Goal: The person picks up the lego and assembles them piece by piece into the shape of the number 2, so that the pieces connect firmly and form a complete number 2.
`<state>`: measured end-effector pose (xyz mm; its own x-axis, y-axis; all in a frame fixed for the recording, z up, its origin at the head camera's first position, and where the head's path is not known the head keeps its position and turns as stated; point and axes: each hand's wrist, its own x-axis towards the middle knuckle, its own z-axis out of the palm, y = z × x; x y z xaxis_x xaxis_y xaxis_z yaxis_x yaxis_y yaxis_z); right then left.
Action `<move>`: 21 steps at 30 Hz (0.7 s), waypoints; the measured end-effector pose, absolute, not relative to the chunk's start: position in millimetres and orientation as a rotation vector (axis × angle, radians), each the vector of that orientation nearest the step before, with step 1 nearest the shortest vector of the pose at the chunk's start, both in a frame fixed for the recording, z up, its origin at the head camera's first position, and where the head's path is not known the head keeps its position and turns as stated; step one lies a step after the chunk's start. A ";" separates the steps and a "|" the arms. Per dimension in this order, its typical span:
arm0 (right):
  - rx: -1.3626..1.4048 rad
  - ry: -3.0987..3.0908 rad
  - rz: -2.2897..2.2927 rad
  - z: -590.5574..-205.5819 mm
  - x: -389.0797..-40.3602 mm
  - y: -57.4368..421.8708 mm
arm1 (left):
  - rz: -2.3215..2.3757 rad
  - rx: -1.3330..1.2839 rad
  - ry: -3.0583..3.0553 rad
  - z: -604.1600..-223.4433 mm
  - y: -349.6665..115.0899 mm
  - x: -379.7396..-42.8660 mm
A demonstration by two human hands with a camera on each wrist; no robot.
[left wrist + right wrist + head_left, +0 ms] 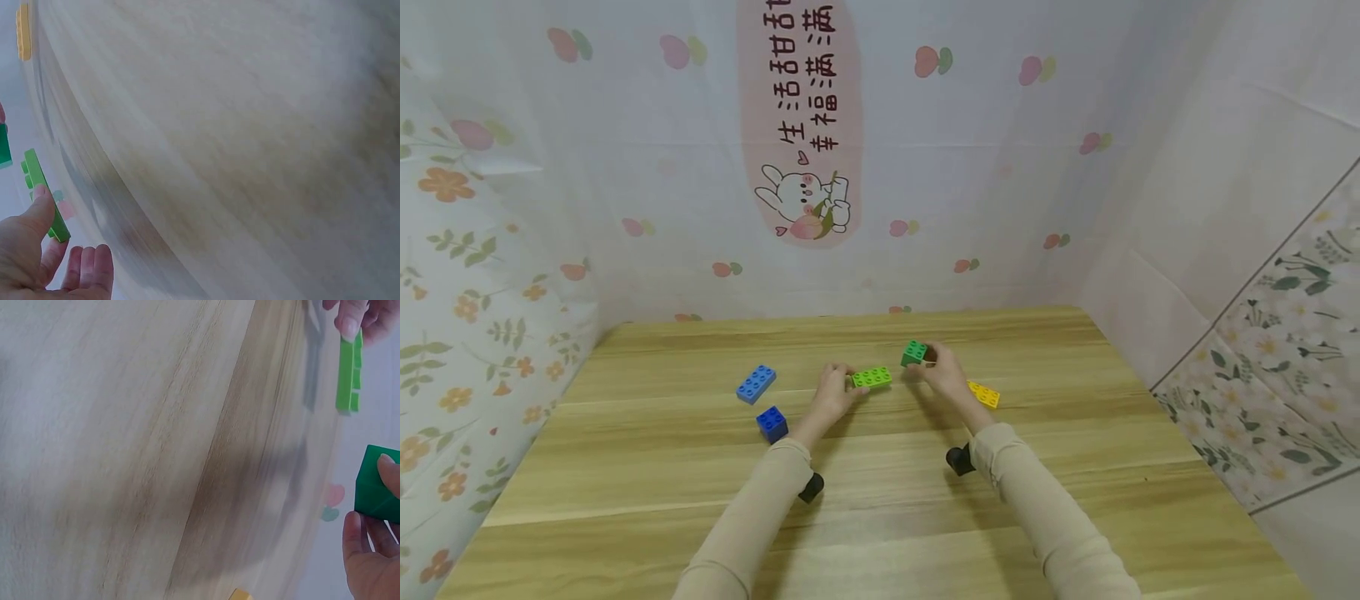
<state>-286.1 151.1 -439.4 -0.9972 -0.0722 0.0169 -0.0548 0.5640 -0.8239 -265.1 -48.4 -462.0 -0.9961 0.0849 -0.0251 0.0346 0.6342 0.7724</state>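
My left hand (832, 395) pinches a flat light-green toy brick (872, 378) by its left end, studs upward. In the left wrist view the thumb presses one long side of the light-green brick (45, 194), with a finger under its end. My right hand (945, 375) holds a taller dark-green brick (913, 353), to the right of the light-green one and a little farther back. The right wrist view shows thumb and fingers on opposite sides of the dark-green brick (375, 484). The two bricks are apart.
A long light-blue brick (756, 384) and a square dark-blue brick (772, 424) lie left of my left hand on the wooden table (880, 517). Partly behind my right wrist lies a yellow brick (984, 395). A patterned curtain (1000, 208) hangs along the table's back edge.
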 end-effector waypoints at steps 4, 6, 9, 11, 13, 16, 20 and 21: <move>-0.141 2.765 -1.450 -436.9 -285.9 148.7 | 1.315 0.125 2.780 -462.1 -47.1 -265.8; -0.150 2.759 -1.451 -435.0 -285.4 147.2 | 1.315 0.141 2.778 -462.3 -46.5 -265.9; -0.136 2.741 -1.451 -432.6 -284.0 144.9 | 1.302 0.178 2.779 -463.1 -45.8 -265.5; -0.126 2.734 -1.452 -431.7 -283.4 143.6 | 1.280 0.205 2.787 -464.0 -45.3 -265.2; -0.122 2.737 -1.447 -431.7 -283.0 142.5 | 1.256 0.238 2.794 -464.6 -44.7 -264.9; -0.134 2.749 -1.443 -432.1 -283.1 141.2 | 1.236 0.268 2.792 -465.7 -43.9 -264.6; -0.166 2.770 -1.434 -433.8 -283.2 140.2 | 1.224 0.295 2.785 -467.7 -43.3 -265.3; -0.169 2.774 -1.433 -434.1 -283.1 139.8 | 1.213 0.308 2.793 -468.4 -43.3 -265.5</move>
